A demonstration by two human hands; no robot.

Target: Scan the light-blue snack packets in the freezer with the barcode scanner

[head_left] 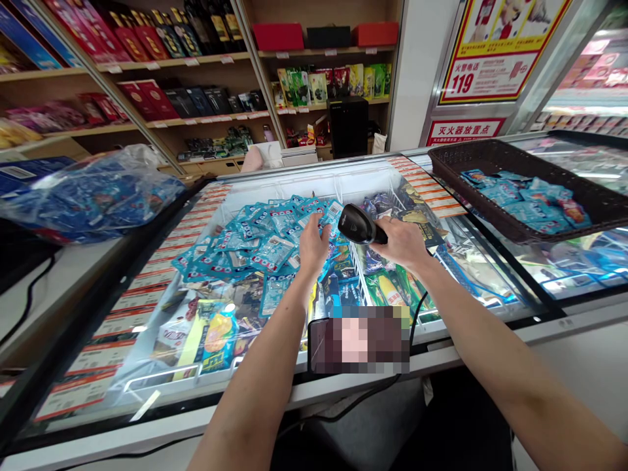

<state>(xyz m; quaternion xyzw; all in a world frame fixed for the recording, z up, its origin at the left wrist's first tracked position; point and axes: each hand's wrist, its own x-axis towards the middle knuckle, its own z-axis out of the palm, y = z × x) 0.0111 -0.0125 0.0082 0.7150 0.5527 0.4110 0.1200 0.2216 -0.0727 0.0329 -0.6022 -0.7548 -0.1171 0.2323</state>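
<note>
Freezer top [140, 314] is strewn w/ blue packets [265, 229]; scanner [358, 224] is held in R grip [403, 241], state of L grip [314, 245] can't be told; scan prob. underway, barcode [335, 209] aim needed next

- Center: the left hand [314, 247] is reaching over a spread of blue packets [262, 239], its fingers being close to a barcoded one; contact is remaining unclear.
- Right of center: the right hand [403, 243] is gripping a black handheld scanner [358, 224], whose head is facing the left hand.
- Lower center: a phone [320, 347], partly pixelated, is lying on the near edge of a glass-topped freezer [147, 428].
- Right: a dark woven basket [599, 190] is holding similar packets [530, 201].
- Left: a clear plastic bag [98, 193] is bulging with blue packaging.
</note>
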